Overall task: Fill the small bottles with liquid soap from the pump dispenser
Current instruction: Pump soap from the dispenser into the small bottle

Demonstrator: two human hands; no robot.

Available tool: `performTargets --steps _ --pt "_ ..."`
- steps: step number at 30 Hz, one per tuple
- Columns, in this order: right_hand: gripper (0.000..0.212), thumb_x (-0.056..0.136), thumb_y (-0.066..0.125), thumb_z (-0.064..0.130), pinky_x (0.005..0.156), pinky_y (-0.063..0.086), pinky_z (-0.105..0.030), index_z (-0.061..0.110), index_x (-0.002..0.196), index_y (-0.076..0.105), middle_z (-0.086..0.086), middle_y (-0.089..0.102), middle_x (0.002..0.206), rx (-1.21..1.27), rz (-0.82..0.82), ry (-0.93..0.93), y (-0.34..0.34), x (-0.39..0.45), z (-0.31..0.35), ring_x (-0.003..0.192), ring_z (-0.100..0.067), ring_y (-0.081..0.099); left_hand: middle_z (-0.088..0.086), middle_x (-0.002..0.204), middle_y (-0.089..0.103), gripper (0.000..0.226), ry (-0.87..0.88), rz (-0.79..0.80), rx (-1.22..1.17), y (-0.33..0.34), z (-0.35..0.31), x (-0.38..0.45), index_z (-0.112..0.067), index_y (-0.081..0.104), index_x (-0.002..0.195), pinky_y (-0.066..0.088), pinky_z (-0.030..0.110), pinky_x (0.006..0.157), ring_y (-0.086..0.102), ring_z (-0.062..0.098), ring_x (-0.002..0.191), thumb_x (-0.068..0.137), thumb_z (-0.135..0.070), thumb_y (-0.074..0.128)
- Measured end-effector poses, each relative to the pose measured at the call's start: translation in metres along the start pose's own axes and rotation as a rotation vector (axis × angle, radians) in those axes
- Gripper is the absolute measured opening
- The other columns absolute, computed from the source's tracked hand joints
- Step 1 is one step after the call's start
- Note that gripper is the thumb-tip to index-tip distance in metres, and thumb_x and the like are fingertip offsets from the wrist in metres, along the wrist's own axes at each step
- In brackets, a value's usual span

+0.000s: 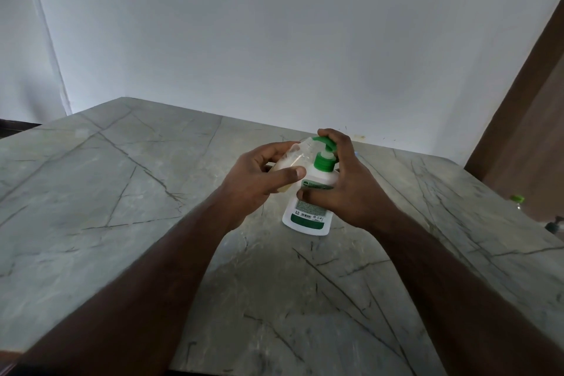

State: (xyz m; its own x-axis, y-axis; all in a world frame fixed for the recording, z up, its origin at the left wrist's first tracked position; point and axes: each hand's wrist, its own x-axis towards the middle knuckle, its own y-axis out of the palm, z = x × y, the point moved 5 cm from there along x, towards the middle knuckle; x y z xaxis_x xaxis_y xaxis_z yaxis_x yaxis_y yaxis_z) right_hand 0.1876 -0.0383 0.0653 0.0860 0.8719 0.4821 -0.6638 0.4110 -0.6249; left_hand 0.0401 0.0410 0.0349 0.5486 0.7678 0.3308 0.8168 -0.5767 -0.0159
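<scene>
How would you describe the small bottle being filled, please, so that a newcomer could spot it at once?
On the grey veined marble table, find the white pump dispenser with a green pump head standing between the two hands. The small clear plastic bottle is gripped in the left hand, tilted against the pump's nozzle. Unlike the opaque dispenser, it is see-through, with pale yellowish liquid inside.

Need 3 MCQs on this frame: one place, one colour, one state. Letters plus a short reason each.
1. Where does the pump dispenser stand?
A. on the marble table
B. on the floor
C. on a shelf

2. What colour is the pump head?
A. red
B. green
C. black

3. What is the left hand doing?
A. lying flat on the table
B. holding a small clear bottle at the spout
C. hanging idle

Answers:
1 A: its base sits on the veined tabletop.
2 B: pump and collar are green.
3 B: its fingers wrap the bottle, while the right hand covers the pump.
</scene>
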Motion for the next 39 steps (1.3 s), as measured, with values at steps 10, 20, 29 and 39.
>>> performTargets --steps 10,20,29,39 --pt "0.096 0.068 0.086 0.015 0.077 0.060 -0.027 0.032 0.141 0.026 0.025 0.048 0.112 0.006 0.002 0.022 0.004 -0.005 -0.003 0.095 -0.003 0.062 0.002 0.120 0.072 0.042 0.002 0.004 -0.003 0.000 0.001 -0.001 -0.030 0.069 0.126 0.059 0.049 0.095 0.070 0.024 0.111 0.087 -0.017 0.078" --pt "0.100 0.072 0.084 0.035 0.096 0.049 -0.032 0.030 0.152 0.024 0.006 0.040 0.139 -0.148 -0.018 0.018 -0.012 0.002 0.007 0.120 -0.010 0.046 0.000 0.122 0.071 0.042 -0.012 -0.015 0.008 -0.001 0.001 0.001 -0.035 0.068 0.124 0.060 0.048 0.094 0.069 0.022 0.111 0.087 -0.020 0.078" --pt "0.106 0.070 0.084 0.038 0.098 0.043 -0.030 0.024 0.154 0.022 -0.001 0.040 0.146 -0.328 0.079 0.005 -0.019 0.017 0.023 0.124 -0.014 0.046 -0.001 0.120 0.073 0.042 -0.018 -0.005 -0.013 -0.001 0.003 0.002 -0.030 0.069 0.127 0.061 0.044 0.091 0.071 0.022 0.109 0.087 -0.020 0.078" --pt "0.080 0.068 0.083 0.033 0.087 0.056 -0.040 0.017 0.136 0.045 0.000 0.061 0.120 -0.371 0.122 0.094 -0.017 0.028 0.025 0.101 -0.017 0.061 0.000 0.125 0.071 0.046 0.005 -0.024 -0.027 -0.001 0.003 0.005 -0.027 0.066 0.131 0.061 0.044 0.091 0.070 0.022 0.111 0.087 -0.019 0.077"
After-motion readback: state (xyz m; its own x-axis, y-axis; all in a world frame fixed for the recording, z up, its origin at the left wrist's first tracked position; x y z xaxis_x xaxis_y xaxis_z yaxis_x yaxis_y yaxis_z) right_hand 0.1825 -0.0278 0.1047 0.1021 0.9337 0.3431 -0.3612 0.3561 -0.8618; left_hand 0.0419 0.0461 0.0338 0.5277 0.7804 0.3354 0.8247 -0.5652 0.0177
